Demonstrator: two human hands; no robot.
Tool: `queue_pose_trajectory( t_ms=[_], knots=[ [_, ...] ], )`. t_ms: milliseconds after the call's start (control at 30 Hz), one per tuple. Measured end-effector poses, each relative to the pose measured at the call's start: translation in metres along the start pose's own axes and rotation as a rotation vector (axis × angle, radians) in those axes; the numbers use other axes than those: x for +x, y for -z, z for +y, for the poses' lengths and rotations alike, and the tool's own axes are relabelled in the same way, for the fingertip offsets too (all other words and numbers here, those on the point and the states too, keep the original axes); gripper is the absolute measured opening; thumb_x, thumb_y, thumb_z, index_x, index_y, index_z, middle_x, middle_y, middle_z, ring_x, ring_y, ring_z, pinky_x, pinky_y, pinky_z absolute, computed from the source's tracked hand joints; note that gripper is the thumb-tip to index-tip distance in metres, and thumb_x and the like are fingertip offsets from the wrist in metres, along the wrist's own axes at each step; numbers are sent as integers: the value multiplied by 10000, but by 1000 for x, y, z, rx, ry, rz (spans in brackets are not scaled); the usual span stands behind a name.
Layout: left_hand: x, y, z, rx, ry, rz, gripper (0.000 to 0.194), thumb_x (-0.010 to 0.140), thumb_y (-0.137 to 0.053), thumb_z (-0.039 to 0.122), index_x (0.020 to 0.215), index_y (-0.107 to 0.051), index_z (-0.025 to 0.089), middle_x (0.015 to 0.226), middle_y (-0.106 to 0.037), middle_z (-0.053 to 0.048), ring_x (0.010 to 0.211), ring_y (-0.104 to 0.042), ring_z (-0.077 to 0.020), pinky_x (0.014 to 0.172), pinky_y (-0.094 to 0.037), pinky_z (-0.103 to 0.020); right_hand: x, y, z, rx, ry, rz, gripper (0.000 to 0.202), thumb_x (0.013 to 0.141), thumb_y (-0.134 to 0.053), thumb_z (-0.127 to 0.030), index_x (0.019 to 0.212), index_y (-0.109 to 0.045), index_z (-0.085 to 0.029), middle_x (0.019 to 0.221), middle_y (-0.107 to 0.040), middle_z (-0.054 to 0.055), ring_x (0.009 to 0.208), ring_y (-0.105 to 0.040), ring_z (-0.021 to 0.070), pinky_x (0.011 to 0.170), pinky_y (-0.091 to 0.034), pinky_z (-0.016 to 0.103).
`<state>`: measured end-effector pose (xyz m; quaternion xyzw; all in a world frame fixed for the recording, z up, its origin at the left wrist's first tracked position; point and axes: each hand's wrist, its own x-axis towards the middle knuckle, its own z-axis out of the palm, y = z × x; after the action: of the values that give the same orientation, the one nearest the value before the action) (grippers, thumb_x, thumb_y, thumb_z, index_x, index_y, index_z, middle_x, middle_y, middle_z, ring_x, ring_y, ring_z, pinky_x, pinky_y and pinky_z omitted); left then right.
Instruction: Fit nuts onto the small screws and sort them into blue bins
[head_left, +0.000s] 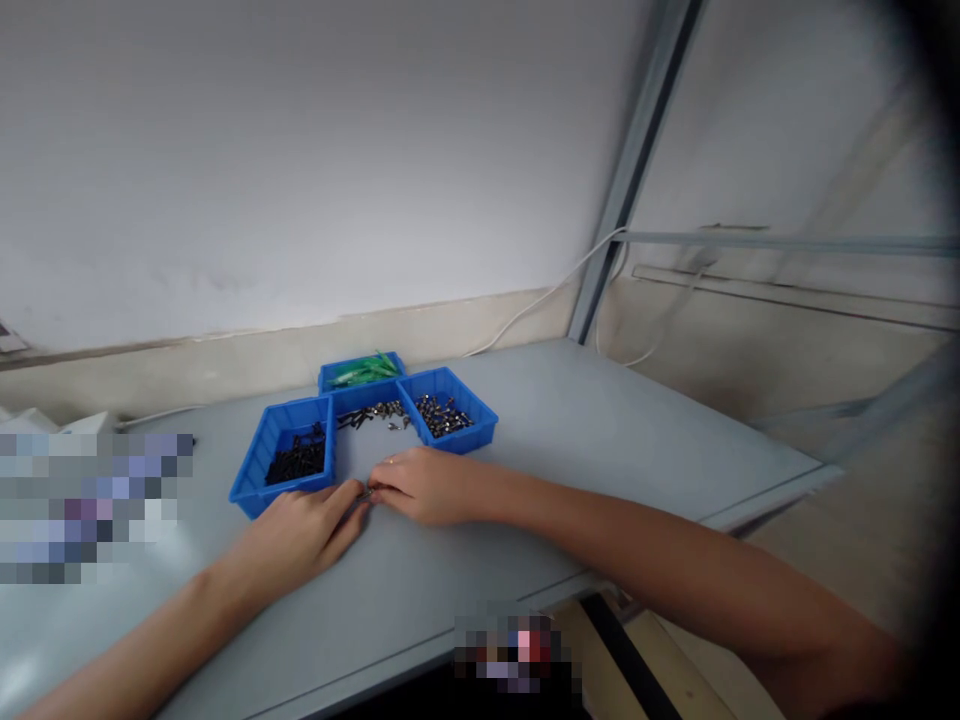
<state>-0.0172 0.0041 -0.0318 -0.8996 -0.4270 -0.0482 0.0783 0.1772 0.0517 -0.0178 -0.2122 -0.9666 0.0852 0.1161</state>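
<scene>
My left hand (311,525) and my right hand (424,485) meet in front of the blue bins, thumbs and fingertips pinched together. Between them is a small thin metal piece (365,495), mostly covered by the fingers, so its exact kind is hidden. Just behind my left hand stands a blue bin (251,465) of small black parts (296,458). To the right, a second blue bin (484,432) holds shiny metal parts (444,415). Slim dark and metallic pieces (373,413) lie between these two bins, and a bin at the back carries green plastic pieces (366,370).
The grey tabletop (570,420) runs to a wall (300,180) behind the bins. A metal post (622,190) rises at the back right, with a white cable (525,312) near it. A cardboard box (637,650) sits below the front edge. Blurred-out items lie at left.
</scene>
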Motion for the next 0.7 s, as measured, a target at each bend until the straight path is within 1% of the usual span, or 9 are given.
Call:
queue_pose_trajectory(
  t_ms=[100,267,367,500,700],
  knots=[
    [-1,-3,-1,-2,1,78,210,920,-329,336,944,-482,195,673,-612,6,584,-630,-187,496,-460,-287,1,0,0,2,12,-14,242,910,-376,-242,874,-578,-114,803,-629,75,744,-558,157,673,-396,270],
    [-2,-6,-3,18,-64,222,216,922,-346,322,867,-504,185,635,-591,12,544,-610,-166,477,-450,-270,3,2,1,71,13,-56,222,909,-380,-229,885,-577,-129,794,-627,55,718,-554,146,658,-393,264],
    [-2,-7,-4,22,-90,279,212,923,-353,301,906,-520,172,644,-595,10,543,-606,-156,488,-460,-267,3,1,3,104,3,-54,231,910,-378,-234,862,-579,-132,782,-621,47,713,-550,141,654,-391,256],
    [-2,-6,-6,-1,-127,293,222,922,-366,301,955,-538,164,699,-629,-3,585,-625,-145,528,-490,-256,3,2,3,124,-13,-73,230,906,-383,-230,861,-584,-128,793,-626,57,727,-550,145,659,-390,255],
    [-2,-1,-7,-45,-159,237,235,927,-356,281,991,-552,169,758,-655,-17,641,-644,-137,577,-516,-244,1,6,0,97,-25,-94,220,893,-405,-226,904,-594,-115,843,-640,76,740,-559,160,667,-393,268]
  ],
)
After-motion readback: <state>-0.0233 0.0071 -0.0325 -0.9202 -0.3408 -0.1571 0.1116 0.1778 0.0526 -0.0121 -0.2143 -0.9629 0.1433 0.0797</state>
